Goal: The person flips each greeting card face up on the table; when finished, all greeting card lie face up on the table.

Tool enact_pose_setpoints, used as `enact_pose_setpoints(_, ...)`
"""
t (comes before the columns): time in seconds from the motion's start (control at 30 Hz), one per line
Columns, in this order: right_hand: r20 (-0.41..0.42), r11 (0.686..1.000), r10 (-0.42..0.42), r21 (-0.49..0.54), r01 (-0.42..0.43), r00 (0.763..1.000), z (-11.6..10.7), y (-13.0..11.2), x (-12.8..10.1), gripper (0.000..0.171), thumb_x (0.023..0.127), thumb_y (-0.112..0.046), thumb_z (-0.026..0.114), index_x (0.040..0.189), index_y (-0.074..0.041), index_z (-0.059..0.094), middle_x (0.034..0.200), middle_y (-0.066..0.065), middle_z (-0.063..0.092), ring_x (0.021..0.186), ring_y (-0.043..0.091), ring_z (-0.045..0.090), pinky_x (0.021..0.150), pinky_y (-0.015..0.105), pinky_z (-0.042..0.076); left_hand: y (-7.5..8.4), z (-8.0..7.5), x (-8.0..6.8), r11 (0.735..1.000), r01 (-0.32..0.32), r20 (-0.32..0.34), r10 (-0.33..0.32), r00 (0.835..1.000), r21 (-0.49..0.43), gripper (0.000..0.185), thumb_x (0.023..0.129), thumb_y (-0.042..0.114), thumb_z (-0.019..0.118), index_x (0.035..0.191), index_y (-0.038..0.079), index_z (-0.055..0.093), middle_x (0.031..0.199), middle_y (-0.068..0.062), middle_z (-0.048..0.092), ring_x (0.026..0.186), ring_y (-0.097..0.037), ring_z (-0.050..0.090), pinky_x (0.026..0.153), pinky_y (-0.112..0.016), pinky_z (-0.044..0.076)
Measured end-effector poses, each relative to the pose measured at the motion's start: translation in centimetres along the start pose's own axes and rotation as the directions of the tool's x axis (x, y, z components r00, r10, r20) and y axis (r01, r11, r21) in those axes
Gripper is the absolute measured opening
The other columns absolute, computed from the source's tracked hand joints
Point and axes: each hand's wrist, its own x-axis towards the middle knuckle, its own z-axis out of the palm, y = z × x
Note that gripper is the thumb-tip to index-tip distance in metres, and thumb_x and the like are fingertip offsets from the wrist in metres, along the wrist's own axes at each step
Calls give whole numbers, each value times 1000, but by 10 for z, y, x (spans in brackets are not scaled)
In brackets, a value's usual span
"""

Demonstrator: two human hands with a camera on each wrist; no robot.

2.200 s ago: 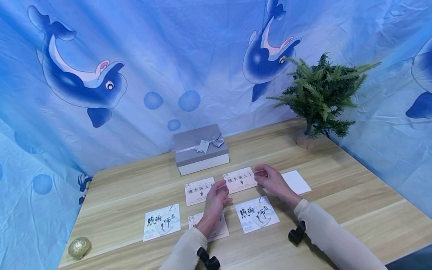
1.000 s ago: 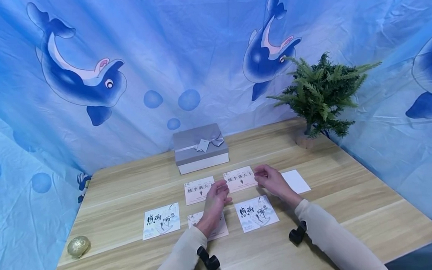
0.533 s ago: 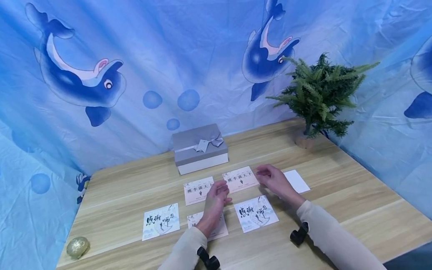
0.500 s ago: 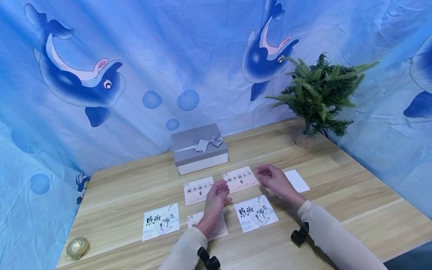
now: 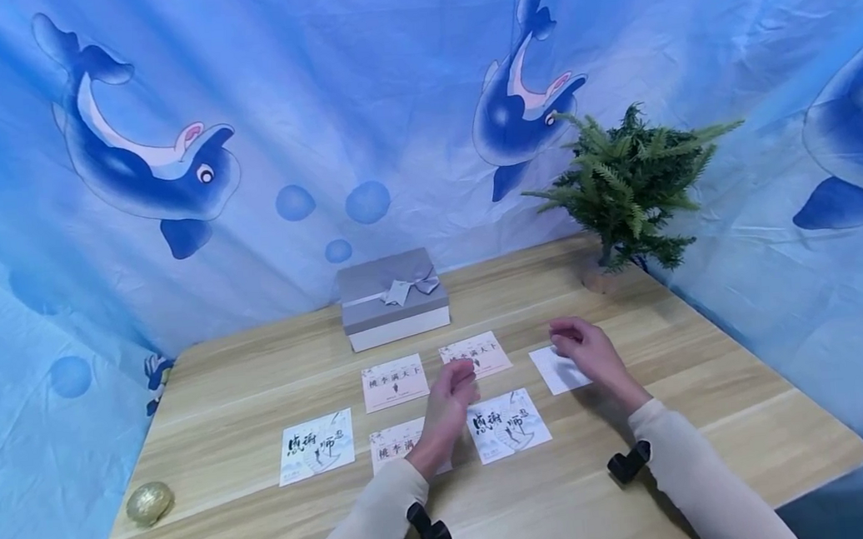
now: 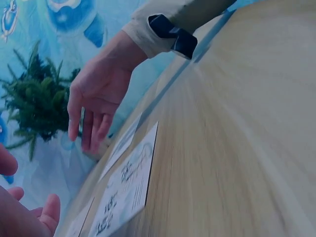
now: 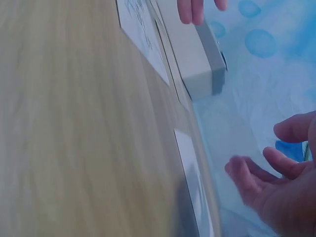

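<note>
My right hand point(image 5: 596, 362) hangs above a plain white card point(image 5: 555, 371) at the right of the card group, fingers loosely bent and holding nothing. In the right wrist view, air shows between that hand point(image 7: 281, 190) and the white card point(image 7: 193, 180). My left hand point(image 5: 447, 410) hovers over the middle of the group with relaxed fingers. It partly hides a near pink card point(image 5: 393, 451) and the lower edge of the far right pink card point(image 5: 492, 352). Another pink card point(image 5: 393, 385) lies left of it. Two white-blue cards with black lettering, a left card point(image 5: 312, 449) and a right card point(image 5: 514, 431), lie flat.
A grey-lidded gift box point(image 5: 394, 301) with a ribbon bow stands behind the cards. At the back right is a small artificial tree point(image 5: 625, 193). A gold ornament point(image 5: 150, 503) sits near the left edge of the wooden table point(image 5: 216, 418). A dolphin-print curtain point(image 5: 388, 72) surrounds it.
My right hand has moved right, from beside the far right pink card to above the plain white card. My left hand has shifted slightly right. The head view has turned a little.
</note>
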Motion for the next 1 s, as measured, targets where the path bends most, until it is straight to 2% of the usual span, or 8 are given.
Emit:
enact_pose_setpoints(0.13, -13, 993, -15, -114, 14, 1000, -15, 5, -3, 35, 99, -12, 54, 128, 8, 56, 121, 26, 63, 110, 35, 61, 84, 31, 55, 3, 14, 1, 999, 22, 20, -22, 1000, -28, 45, 90, 0, 51, 135, -3, 47, 140, -28, 47, 130, -41, 46, 105, -46, 45)
enact_pose_setpoints(0.33, -42, 957, 29, -287, -40, 999, -38, 12, -7, 39, 99, -18, 52, 130, 7, 55, 124, 27, 61, 114, 41, 57, 93, 47, 50, 4, 41, 8, 987, 95, 96, -83, 992, -128, 46, 94, 2, 50, 138, -5, 44, 141, -32, 43, 125, -46, 48, 94, -43, 53)
enact_pose_setpoints(0.5, 2, 928, 100, -361, -93, 995, -44, 17, -12, 45, 99, -23, 50, 132, 8, 52, 129, 31, 55, 118, 46, 52, 99, 55, 45, 3, 60, 12, 974, 158, 138, -136, 981, -165, 54, 87, -3, 49, 140, -7, 42, 142, -34, 42, 122, -44, 51, 88, -37, 56)
enact_pose_setpoints(0.63, 20, 905, 120, -414, -101, 993, -43, 19, -17, 47, 99, -24, 50, 133, 9, 50, 130, 33, 53, 118, 48, 52, 99, 57, 45, 1, 71, 15, 974, 169, 143, -148, 979, -148, 59, 81, -3, 49, 139, -7, 42, 139, -33, 46, 110, -40, 57, 84, -35, 57)
enact_pose_setpoints(0.73, 11, 896, 112, -434, -96, 994, -42, 19, -19, 47, 98, -23, 50, 131, 11, 50, 129, 34, 54, 117, 48, 52, 98, 57, 45, 1, 79, 17, 974, 184, 138, -166, 976, -134, 63, 78, -1, 49, 140, -6, 41, 109, -21, 61, 92, -30, 60, 84, -36, 57)
enact_pose_setpoints(0.83, 14, 894, 124, -436, -106, 992, -40, 18, -18, 48, 99, -24, 50, 131, 11, 49, 129, 34, 53, 117, 49, 52, 98, 57, 45, 1, 83, 19, 959, 240, 114, -224, 968, -149, 71, 73, 0, 50, 143, -2, 39, 89, -8, 54, 81, -23, 60, 83, -35, 56)
enact_pose_setpoints(0.87, 13, 893, 131, -436, -113, 991, -39, 17, -18, 49, 99, -25, 50, 132, 11, 49, 129, 34, 53, 118, 49, 52, 98, 58, 45, 1, 84, 20, 950, 263, 108, -247, 963, -167, 73, 72, -1, 50, 144, -1, 38, 85, -5, 50, 78, -21, 59, 83, -35, 56)
enact_pose_setpoints(1.0, 3, 892, 143, -434, -127, 990, -38, 18, -16, 49, 98, -25, 50, 132, 12, 48, 128, 35, 53, 116, 48, 52, 97, 58, 45, 1, 88, 21, 924, 311, 75, -302, 950, -223, 78, 69, -3, 50, 146, 2, 36, 94, -9, 52, 77, -21, 58, 81, -34, 56)
